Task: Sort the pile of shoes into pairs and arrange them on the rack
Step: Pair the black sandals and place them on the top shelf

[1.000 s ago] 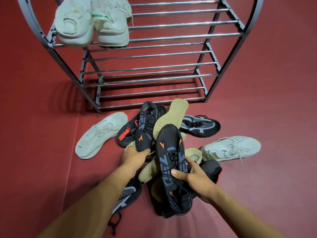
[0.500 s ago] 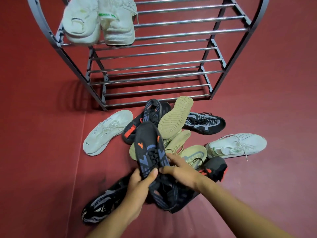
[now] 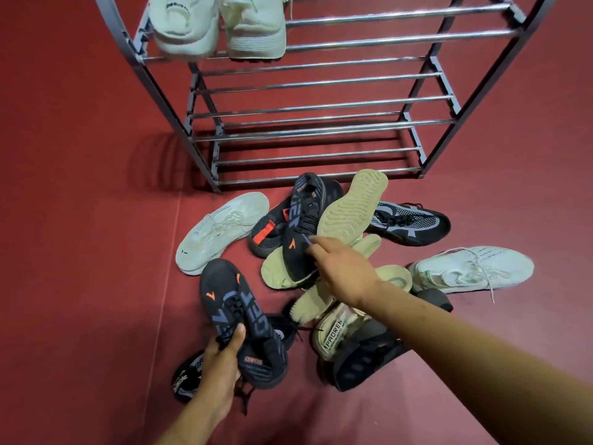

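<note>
While my left hand point(image 3: 221, 364) grips one black sneaker point(image 3: 237, 319), my right hand point(image 3: 343, 268), fingers loose, touches its mate point(image 3: 301, 232); tugging it risks toppling the tan sneaker point(image 3: 353, 208) beside.

Home: shoe rack point(image 3: 321, 107), red floor point(image 3: 80, 220).

Readable lettering on three shoes

"APROREN" runs in black along the beige knit sneaker point(image 3: 337, 332); "CENTOS" marks the heel of the black sneaker with orange chevrons point(image 3: 239, 319); its twin point(image 3: 301, 226) shows large blue letters, partly "GER".
</note>
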Action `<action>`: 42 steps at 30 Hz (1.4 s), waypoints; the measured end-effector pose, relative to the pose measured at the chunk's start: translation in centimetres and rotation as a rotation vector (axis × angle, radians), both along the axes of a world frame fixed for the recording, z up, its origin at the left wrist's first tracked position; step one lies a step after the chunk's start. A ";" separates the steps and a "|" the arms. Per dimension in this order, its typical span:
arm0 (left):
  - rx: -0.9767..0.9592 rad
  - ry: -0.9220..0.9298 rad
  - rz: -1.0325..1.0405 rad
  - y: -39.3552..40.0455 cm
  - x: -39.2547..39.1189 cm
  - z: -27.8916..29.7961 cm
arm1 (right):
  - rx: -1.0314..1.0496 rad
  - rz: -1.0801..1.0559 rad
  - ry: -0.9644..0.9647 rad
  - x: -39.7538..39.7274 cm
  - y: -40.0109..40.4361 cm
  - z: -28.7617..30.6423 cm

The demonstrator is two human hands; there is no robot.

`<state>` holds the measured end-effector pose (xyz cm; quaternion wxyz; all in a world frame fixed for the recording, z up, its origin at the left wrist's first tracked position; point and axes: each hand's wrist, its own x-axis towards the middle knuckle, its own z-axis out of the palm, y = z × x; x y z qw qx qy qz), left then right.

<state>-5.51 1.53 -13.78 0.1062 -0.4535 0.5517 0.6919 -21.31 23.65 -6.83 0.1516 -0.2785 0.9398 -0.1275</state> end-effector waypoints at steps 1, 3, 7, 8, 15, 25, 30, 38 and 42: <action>0.002 -0.001 -0.005 0.0 0.0 -0.1 | 0.016 -0.008 -0.013 -0.5 -0.9 -0.1; -0.007 -0.003 -0.018 0.0 0.1 -0.1 | 0.110 0.003 -0.045 -1.5 -2.6 -0.4; -0.001 -0.004 -0.010 -0.2 0.2 -0.4 | 0.345 0.081 -0.014 -2.2 -4.5 -1.6; 0.014 0.001 -0.007 -0.3 0.3 -0.5 | 0.407 0.122 0.030 -2.1 -4.6 -2.1; 0.046 0.024 0.009 -0.4 1.1 -0.5 | 0.572 0.261 0.228 -1.8 -4.9 -3.1; 0.064 0.031 0.000 -0.6 1.1 -0.2 | 0.654 0.446 0.163 -2.8 -6.9 -2.2; 0.039 0.006 0.008 -0.6 1.1 -0.5 | 0.606 0.440 0.289 -2.7 -6.6 -3.3; 0.064 -0.002 0.022 -0.5 1.3 -0.1 | 0.538 0.490 0.368 -3.5 -6.5 -2.1; 0.073 -0.016 0.031 -0.4 1.4 0.3 | 0.382 0.469 0.367 -4.4 -5.0 -1.9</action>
